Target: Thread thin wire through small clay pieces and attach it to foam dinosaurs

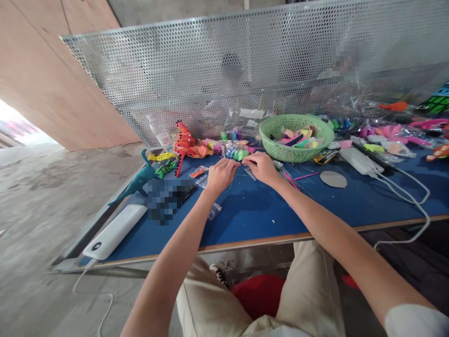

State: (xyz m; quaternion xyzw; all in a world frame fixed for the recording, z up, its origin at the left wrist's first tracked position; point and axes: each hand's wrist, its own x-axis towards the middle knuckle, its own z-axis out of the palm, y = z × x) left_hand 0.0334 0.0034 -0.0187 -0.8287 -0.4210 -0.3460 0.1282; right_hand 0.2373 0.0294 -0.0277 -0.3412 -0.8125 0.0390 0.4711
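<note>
My left hand (222, 174) and my right hand (261, 167) meet fingertip to fingertip above the blue table. Both are closed in a pinch; whatever lies between the fingers is too small to make out. Just beyond them sit colourful toy pieces in clear wrap (238, 153). Beneath my right hand a bit of clear plastic bag (249, 173) shows. Thin pink strips (289, 179) lie to its right. Left of my left hand is a small clear bag with an orange piece (199, 172), and another clear bag (214, 211) lies near my left wrist.
A green plastic basket (296, 152) holds coloured pieces. At left are a teal dinosaur toy (140, 180), an orange toy (185, 142) and a white power bank (115, 231). Another white device (359, 161) has cables at right. Behind stands a perforated metal screen (182, 70), with people beyond.
</note>
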